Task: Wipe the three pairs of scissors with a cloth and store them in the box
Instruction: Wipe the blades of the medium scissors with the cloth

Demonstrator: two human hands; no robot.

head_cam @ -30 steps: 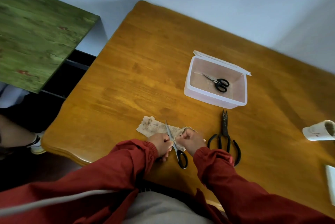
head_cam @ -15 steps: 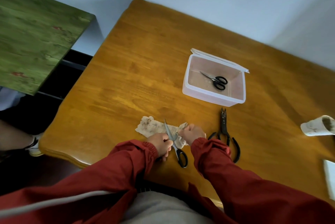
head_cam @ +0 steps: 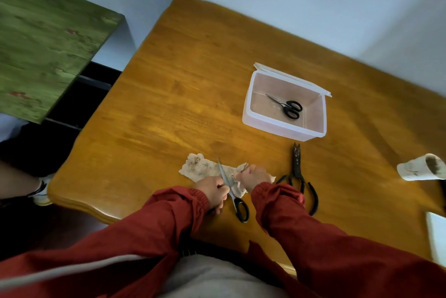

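A stained beige cloth [head_cam: 201,169] lies near the table's front edge. On it rest black-handled scissors [head_cam: 233,192], blades pointing away. My left hand [head_cam: 213,190] grips them at the middle. My right hand [head_cam: 254,177] pinches a fold of the cloth against the blades. A second pair, dark shears with long looped handles [head_cam: 298,174], lies on the table to the right. A small black-handled pair [head_cam: 288,107] lies inside the open translucent box [head_cam: 277,126] further back.
The wooden table [head_cam: 181,95] ends just below my hands. A white cup [head_cam: 421,167] lies on its side at the right. A white flat object [head_cam: 438,235] sits at the right edge. A green tabletop [head_cam: 43,39] stands to the left.
My right hand has slid the cloth fold a little along the blades, away from me. The left hand keeps its grip. The view has shifted slightly.
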